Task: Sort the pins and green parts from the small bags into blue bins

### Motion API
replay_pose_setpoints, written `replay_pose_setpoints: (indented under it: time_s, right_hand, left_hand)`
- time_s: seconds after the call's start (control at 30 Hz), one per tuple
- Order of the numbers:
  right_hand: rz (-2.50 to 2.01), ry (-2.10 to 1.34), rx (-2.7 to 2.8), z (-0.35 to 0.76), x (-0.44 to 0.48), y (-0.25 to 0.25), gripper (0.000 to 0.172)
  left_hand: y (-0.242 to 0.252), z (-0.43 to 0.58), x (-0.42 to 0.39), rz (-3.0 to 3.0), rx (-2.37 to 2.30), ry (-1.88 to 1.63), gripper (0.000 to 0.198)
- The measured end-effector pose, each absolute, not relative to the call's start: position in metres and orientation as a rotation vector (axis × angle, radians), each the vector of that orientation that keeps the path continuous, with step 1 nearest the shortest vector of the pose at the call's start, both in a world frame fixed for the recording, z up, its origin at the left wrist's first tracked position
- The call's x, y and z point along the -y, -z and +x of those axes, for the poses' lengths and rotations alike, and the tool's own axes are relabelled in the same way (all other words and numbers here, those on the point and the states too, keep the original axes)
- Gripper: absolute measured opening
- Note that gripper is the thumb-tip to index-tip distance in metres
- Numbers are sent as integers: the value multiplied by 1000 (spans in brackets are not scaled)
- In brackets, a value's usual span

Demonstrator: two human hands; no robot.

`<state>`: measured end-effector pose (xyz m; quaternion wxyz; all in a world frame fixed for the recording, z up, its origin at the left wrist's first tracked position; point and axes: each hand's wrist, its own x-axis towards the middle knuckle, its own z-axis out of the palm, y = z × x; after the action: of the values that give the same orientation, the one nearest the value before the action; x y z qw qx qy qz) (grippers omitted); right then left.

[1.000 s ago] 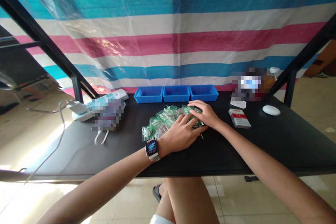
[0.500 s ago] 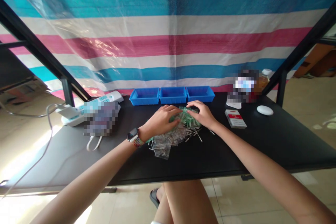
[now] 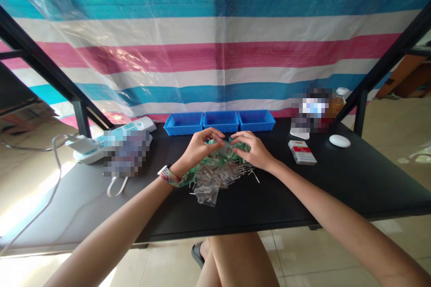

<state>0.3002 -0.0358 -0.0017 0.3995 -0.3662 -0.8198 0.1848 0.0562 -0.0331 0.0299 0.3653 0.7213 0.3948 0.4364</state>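
Note:
My left hand [image 3: 204, 147] is raised over a pile of small parts, its thumb and fingers closed on the edge of a small clear plastic bag [image 3: 228, 142]. From the other side my right hand [image 3: 255, 150] reaches the same bag with curled fingers; its fingertip contact is small and hard to make out. Below lie several green bags [image 3: 215, 160] and clear bags [image 3: 206, 192] with thin pieces inside. Loose thin metal pins [image 3: 251, 170] stick out at the pile's right side, under my right hand.
Three blue trays [image 3: 220, 122] stand in a row behind the pile. A power strip [image 3: 134, 126] and blurred device [image 3: 128, 154] are left on the black table [image 3: 269, 206]. At right are a cigarette box [image 3: 302, 152], a white oval object [image 3: 340, 141] and a bottle [image 3: 340, 98].
Both hands have lifted from the pile and turned fingertips toward each other, with a small clear bag now between them. My left hand shifted slightly left, uncovering more green bags.

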Motion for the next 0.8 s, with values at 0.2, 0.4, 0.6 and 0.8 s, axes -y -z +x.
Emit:
replay_pose_setpoints:
  time_s: [0.2,0.4,0.6,0.8]
  right_hand:
    - [-852,-498,2013,292,41,-2,13]
    - [-784,-456,1950,286,42,-3,12]
    - [-795,-530,1847,284,45,-9,16]
    - [-892,-739,1713,284,51,-14,15]
  left_hand:
    - [-31,55,36,1764,-1017,-1154,35]
    - [-31,60,40,1950,-898,-1226,27]
    - [-36,57,44,2069,-937,-1169,28]
    - [-35,56,45,2052,-946,-1146,28]
